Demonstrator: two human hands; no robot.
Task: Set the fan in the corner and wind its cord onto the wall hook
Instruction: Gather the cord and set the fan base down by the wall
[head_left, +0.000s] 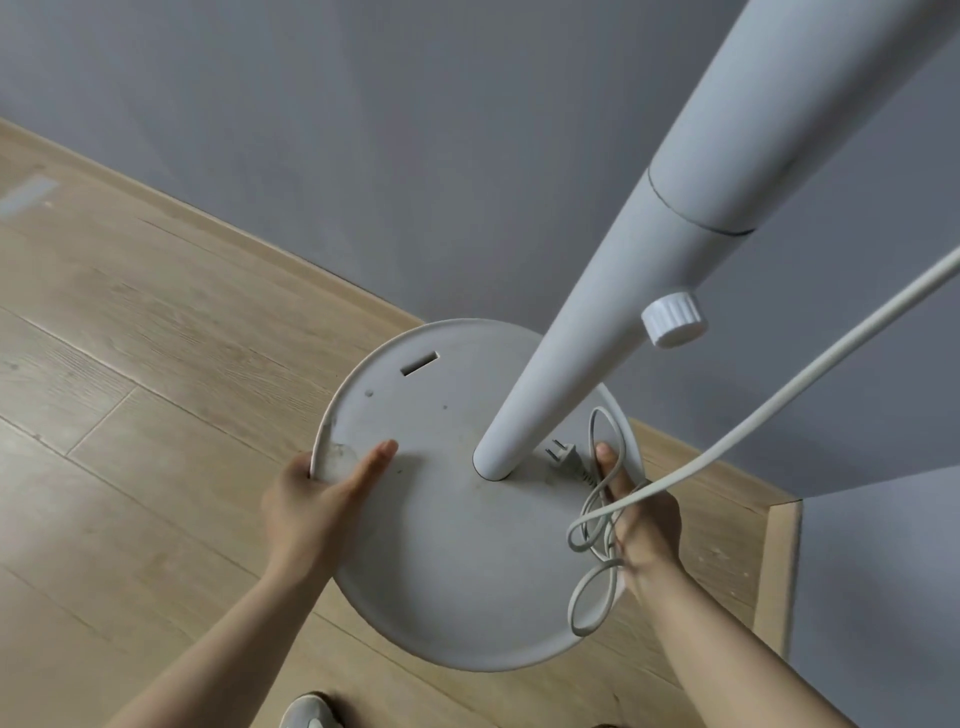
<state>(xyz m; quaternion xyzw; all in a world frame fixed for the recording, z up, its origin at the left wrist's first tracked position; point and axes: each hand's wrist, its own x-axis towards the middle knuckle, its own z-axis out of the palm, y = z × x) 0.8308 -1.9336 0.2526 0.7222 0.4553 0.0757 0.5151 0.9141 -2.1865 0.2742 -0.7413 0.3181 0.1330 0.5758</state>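
A white stand fan's round base sits on the wood floor close to the grey wall, with its pole rising to the upper right. My left hand grips the base's left rim, thumb lying on top. My right hand holds the right rim, thumb on the plate, with loops of the white cord draped over it. The plug lies on the base beside the pole. One run of cord climbs out of view at the upper right. No wall hook is visible.
A height knob sticks out of the pole. Wooden skirting turns a corner at the right beside a grey wall section. A grey shoe stands at the bottom edge. Floorboards stretch to the left.
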